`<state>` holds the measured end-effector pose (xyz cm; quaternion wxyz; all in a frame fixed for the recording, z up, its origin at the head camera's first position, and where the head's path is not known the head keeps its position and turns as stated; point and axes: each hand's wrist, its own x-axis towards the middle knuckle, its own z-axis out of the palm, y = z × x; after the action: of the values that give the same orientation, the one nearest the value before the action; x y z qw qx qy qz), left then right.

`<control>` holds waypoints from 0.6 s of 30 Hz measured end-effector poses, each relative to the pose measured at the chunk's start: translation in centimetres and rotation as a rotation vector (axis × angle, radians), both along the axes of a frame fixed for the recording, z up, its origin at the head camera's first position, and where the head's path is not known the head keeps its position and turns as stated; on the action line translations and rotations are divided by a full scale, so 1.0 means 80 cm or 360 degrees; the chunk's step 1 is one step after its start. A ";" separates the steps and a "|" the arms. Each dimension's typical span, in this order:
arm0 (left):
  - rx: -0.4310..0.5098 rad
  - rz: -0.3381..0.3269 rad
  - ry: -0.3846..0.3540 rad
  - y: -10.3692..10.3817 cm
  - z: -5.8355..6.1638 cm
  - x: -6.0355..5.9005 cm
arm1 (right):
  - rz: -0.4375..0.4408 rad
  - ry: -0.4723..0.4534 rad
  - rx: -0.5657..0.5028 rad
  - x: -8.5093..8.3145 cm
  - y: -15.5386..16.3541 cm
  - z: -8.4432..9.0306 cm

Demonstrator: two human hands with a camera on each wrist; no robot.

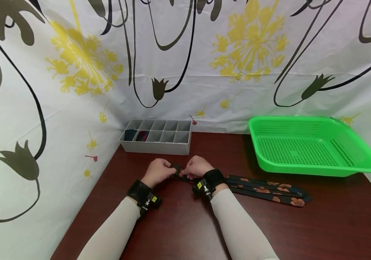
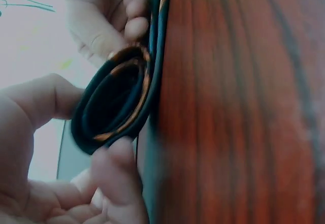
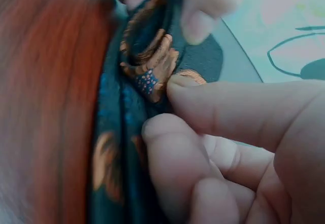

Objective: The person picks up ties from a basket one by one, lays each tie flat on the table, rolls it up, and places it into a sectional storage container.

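A dark blue necktie (image 1: 263,188) with orange flowers lies folded along the brown table (image 1: 302,224), its left end wound into a small roll (image 1: 176,169). My left hand (image 1: 158,172) pinches that roll (image 2: 114,102) between thumb and fingers. My right hand (image 1: 197,167) grips the same roll (image 3: 150,64) from the other side, thumb pressed on the fabric. Both hands meet at the table's middle, in front of the grey box.
A grey divided organizer box (image 1: 156,136) stands at the back left, with dark rolled items in two left cells. A green plastic basket (image 1: 309,146) sits at the back right. A flowered curtain (image 1: 185,61) hangs behind and to the left.
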<state>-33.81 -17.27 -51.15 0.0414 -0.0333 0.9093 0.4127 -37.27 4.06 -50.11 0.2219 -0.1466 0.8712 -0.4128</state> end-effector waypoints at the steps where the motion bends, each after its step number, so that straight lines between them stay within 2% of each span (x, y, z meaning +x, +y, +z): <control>1: -0.0046 0.0037 0.0029 0.000 0.002 0.000 | -0.0003 0.0006 0.0000 0.000 -0.002 0.000; 5: -0.0232 0.0124 0.0134 -0.002 0.012 0.003 | -0.0028 0.0014 0.0022 0.002 -0.006 0.000; 8: -0.0364 0.0129 0.0216 0.000 0.017 0.006 | -0.0035 0.0018 0.0010 0.005 -0.006 0.002; 15: -0.0694 0.0018 0.0486 0.014 0.024 0.018 | 0.0072 -0.0030 -0.0022 0.007 -0.006 0.008; 18: -0.0680 -0.0044 0.0470 0.018 0.027 0.021 | 0.0111 0.0000 0.0011 0.006 -0.007 0.007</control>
<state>-32.12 -15.84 -49.01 -0.0942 0.0318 0.9724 0.2109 -36.79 3.54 -49.59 0.2368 -0.1761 0.8668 -0.4019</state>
